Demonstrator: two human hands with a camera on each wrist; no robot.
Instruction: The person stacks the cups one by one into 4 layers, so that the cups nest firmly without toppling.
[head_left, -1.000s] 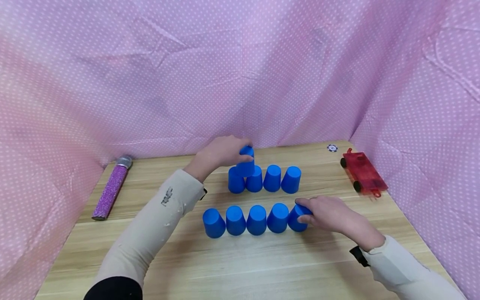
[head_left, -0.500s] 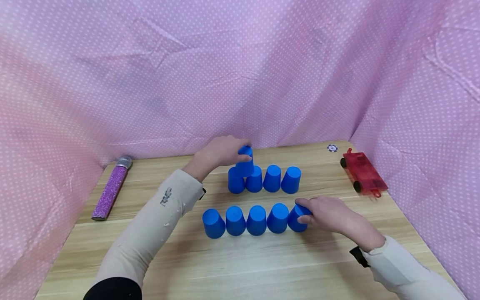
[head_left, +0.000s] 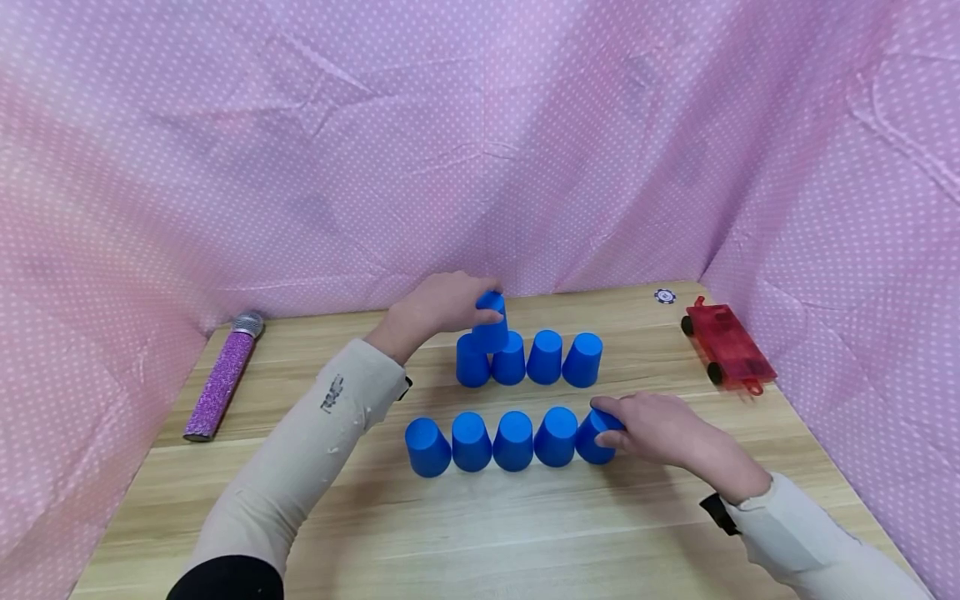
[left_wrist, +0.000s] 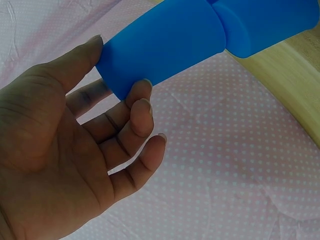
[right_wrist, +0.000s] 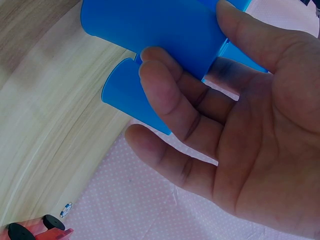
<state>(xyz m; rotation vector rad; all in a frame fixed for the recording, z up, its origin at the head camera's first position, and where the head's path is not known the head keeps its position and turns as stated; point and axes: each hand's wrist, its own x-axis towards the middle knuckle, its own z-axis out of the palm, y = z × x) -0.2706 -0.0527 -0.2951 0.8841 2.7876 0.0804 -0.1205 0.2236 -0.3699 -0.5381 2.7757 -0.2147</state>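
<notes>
Blue cups looked light, stiff, slick; your left grip and right grip each pinched one, sensibly, near its upturned base.

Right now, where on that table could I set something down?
Bare tabletop lies this side of the front cup row, between the left sleeve and right sleeve; between the back cup row and red car; and between the microphone and left sleeve. Mid-table is crowded: the left hand grips the upper cup, the right hand the front row's end cup.
</notes>
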